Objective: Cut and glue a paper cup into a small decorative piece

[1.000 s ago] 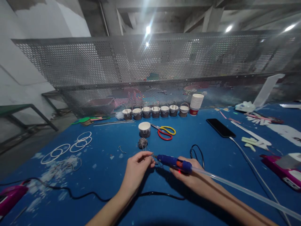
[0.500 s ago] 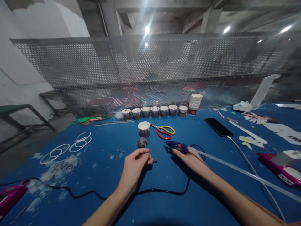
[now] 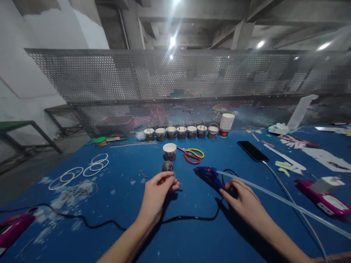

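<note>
My left hand (image 3: 159, 191) pinches a strand of grey yarn near the middle of the table, just in front of a ball of grey yarn (image 3: 167, 166). Behind the ball stands a white-rimmed paper cup (image 3: 169, 151) with a grey lower part. My right hand (image 3: 241, 195) is beside the handle of a blue glue gun (image 3: 204, 170), with fingers apart and the fingertips close to the handle's end. The gun lies on the table with a long clear glue stick (image 3: 260, 188) in its back. Scissors (image 3: 193, 155) with red and yellow handles lie right of the cup.
Several small grey cups (image 3: 181, 132) line the back beside a paper cup stack (image 3: 226, 124). A phone (image 3: 252, 150) charges at right near a magenta power strip (image 3: 323, 197). White rings (image 3: 95, 164) lie left. A black cable (image 3: 189, 218) crosses in front.
My right hand has let go of the glue gun and drawn back to the right; the gun now rests on the table. My left hand keeps its pinch on the yarn. The view has tilted slightly up.
</note>
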Demonstrator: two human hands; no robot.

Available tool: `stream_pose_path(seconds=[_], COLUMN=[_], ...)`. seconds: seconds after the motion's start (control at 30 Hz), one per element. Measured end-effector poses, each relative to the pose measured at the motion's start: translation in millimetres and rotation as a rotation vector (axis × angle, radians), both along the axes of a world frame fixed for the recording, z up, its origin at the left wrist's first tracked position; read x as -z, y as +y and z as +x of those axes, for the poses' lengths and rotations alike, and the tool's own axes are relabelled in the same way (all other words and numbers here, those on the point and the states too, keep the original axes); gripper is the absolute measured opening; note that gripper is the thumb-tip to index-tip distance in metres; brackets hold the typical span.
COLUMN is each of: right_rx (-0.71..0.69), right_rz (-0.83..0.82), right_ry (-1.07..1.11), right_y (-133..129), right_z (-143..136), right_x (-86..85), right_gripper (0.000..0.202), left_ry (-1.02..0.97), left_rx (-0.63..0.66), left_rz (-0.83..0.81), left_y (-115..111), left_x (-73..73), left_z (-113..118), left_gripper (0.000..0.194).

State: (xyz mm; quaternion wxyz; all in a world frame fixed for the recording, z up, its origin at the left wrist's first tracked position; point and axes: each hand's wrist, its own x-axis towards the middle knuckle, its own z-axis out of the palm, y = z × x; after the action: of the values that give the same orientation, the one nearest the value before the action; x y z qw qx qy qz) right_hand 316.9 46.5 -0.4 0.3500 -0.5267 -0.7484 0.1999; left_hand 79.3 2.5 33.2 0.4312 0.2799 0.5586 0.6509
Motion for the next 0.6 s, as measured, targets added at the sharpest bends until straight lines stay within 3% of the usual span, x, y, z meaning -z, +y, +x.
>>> stream_pose_path(seconds=[0.13, 0.23, 0.4, 0.6], right_rx=[-0.286, -0.395, -0.457, -0.420], right_rz=[-0.076, -0.104, -0.197, -0.113], right_ry=[0.180, 0.337, 0.530, 0.629], right_y=[-26.1, -25.9, -12.3, -11.4], right_z=[-28.5, -67.0, -111.5, -122.0], right_x=[-16.0, -25.3, -20.9, -9.0], right_gripper=[0.013, 0.012, 0.016, 0.011], left_ry=[-0.054, -0.080, -0.102, -0.094], left_rx=[0.023, 0.048, 0.030, 0.002], left_rz=[0.007, 0.020, 0.044, 0.044], left_y=[-2.6, -4.9, -6.5, -5.6], left_x=[-1.8, -1.0, -1.3, 1.4], left_z=[3.8, 5.3, 2.7, 1.4], left_gripper=[0.027, 0.029, 0.029, 0.026])
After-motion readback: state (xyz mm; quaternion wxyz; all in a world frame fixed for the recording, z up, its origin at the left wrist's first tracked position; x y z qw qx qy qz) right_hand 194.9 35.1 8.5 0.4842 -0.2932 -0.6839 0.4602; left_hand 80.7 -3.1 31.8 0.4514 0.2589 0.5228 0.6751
